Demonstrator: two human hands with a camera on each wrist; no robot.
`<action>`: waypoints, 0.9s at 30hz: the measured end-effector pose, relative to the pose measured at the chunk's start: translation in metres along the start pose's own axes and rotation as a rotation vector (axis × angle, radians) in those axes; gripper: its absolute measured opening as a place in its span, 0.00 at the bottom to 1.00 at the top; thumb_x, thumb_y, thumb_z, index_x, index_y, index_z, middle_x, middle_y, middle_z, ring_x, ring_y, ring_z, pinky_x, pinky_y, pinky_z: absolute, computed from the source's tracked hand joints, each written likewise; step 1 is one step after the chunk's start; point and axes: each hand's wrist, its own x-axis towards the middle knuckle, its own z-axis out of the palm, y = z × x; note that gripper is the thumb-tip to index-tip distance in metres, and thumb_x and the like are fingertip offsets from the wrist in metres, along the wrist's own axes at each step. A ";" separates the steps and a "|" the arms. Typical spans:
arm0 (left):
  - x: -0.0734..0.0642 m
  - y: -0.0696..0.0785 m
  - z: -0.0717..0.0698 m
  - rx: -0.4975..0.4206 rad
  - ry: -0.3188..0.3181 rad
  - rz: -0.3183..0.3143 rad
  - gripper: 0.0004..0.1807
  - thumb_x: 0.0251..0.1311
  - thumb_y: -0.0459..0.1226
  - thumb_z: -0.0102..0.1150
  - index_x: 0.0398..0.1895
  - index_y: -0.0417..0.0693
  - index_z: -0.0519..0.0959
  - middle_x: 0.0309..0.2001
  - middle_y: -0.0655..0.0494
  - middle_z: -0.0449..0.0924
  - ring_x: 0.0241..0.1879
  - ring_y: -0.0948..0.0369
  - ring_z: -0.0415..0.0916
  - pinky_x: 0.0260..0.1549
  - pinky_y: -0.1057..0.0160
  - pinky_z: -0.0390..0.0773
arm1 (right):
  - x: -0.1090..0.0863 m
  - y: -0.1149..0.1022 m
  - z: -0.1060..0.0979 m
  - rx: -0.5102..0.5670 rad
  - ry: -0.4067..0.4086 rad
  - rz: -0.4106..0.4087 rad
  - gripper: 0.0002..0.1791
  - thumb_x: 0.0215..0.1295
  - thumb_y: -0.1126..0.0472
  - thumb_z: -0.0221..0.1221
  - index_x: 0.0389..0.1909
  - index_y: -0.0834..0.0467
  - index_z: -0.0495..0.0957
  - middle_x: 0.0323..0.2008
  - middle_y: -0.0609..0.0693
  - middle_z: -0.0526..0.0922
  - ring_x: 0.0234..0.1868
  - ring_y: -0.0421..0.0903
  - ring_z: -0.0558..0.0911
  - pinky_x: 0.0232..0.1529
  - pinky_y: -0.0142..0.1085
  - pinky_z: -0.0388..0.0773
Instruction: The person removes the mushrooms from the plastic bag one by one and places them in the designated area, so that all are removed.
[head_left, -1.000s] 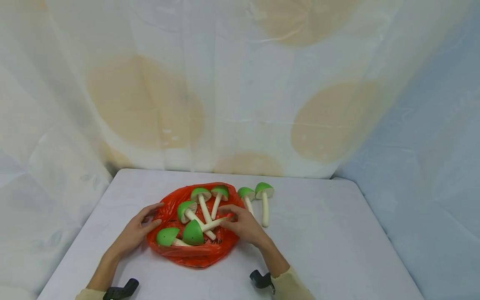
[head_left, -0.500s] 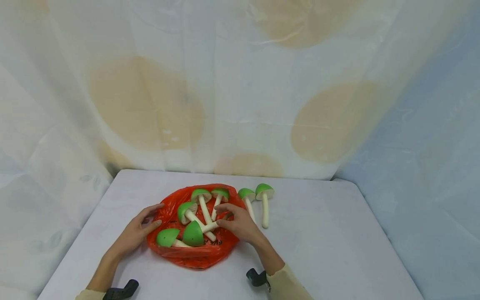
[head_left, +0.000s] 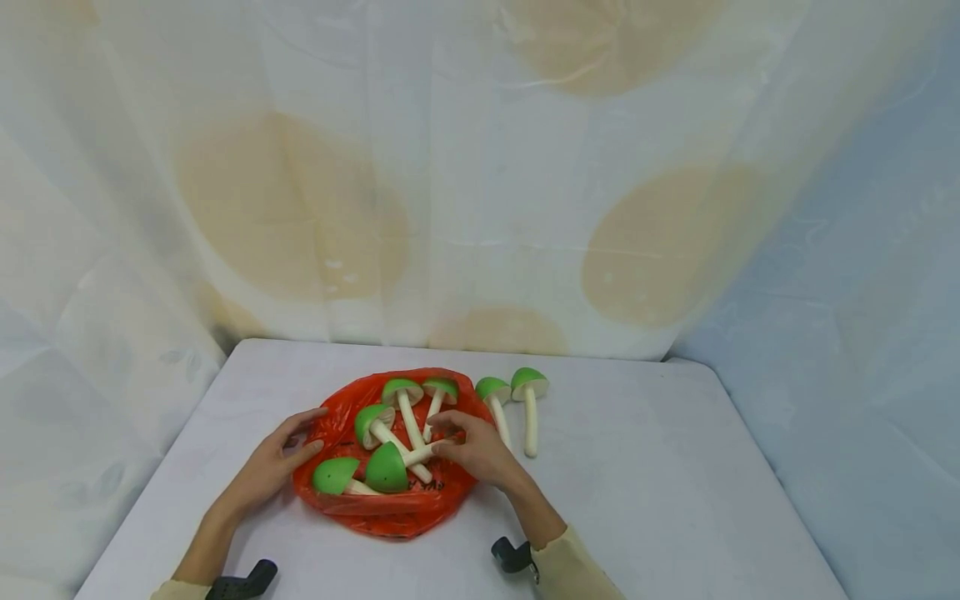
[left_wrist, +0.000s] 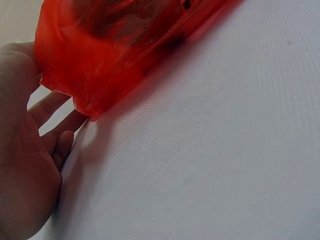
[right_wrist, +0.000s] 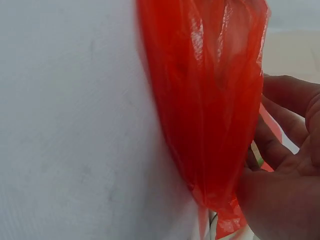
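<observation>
An opened red plastic bag (head_left: pixel 393 523) lies on the table with several green-capped imitation mushrooms in it. My left hand (head_left: pixel 262 467) holds the bag's left rim; in the left wrist view the bag (left_wrist: pixel 95 55) hides part of its fingers. Over the right rim reaches my right hand (head_left: pixel 483 450), thumb and fingers around the stem end of the front mushroom (head_left: pixel 387 467), whose cap rests among the others. In the right wrist view, the bag (right_wrist: pixel 205 100) covers most of what those fingers touch.
Two more green-capped mushrooms lie on the white table just right of the bag, a nearer one (head_left: pixel 493 388) and a farther-right one (head_left: pixel 530 408). A spotted curtain (head_left: pixel 480 208) hangs behind the table (head_left: pixel 660 467), with pale sheets at both sides.
My right hand has shifted slightly left along the front mushroom's stem, mostly in the first half second. The left hand, the bag and the mushrooms look nearly the same.
</observation>
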 end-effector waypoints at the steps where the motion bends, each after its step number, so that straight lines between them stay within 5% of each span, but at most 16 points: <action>1: 0.000 0.000 0.000 -0.002 0.001 0.000 0.30 0.69 0.53 0.58 0.73 0.64 0.66 0.71 0.55 0.67 0.66 0.54 0.65 0.56 0.80 0.61 | 0.000 0.001 0.000 -0.004 -0.004 0.002 0.19 0.65 0.56 0.66 0.58 0.50 0.81 0.48 0.49 0.84 0.49 0.47 0.77 0.48 0.38 0.79; 14: -0.001 0.000 0.001 0.000 0.005 0.012 0.29 0.70 0.52 0.58 0.73 0.65 0.66 0.71 0.56 0.67 0.63 0.63 0.66 0.56 0.80 0.62 | 0.004 0.011 0.001 -0.054 -0.040 -0.014 0.17 0.65 0.60 0.66 0.55 0.50 0.81 0.49 0.45 0.84 0.54 0.51 0.78 0.52 0.39 0.77; 27: -0.002 0.001 0.001 0.007 0.012 0.019 0.29 0.70 0.52 0.58 0.72 0.65 0.67 0.70 0.57 0.68 0.63 0.65 0.66 0.56 0.80 0.62 | 0.006 0.018 0.002 -0.149 -0.042 -0.039 0.15 0.63 0.60 0.68 0.51 0.48 0.85 0.47 0.42 0.82 0.48 0.44 0.79 0.50 0.35 0.76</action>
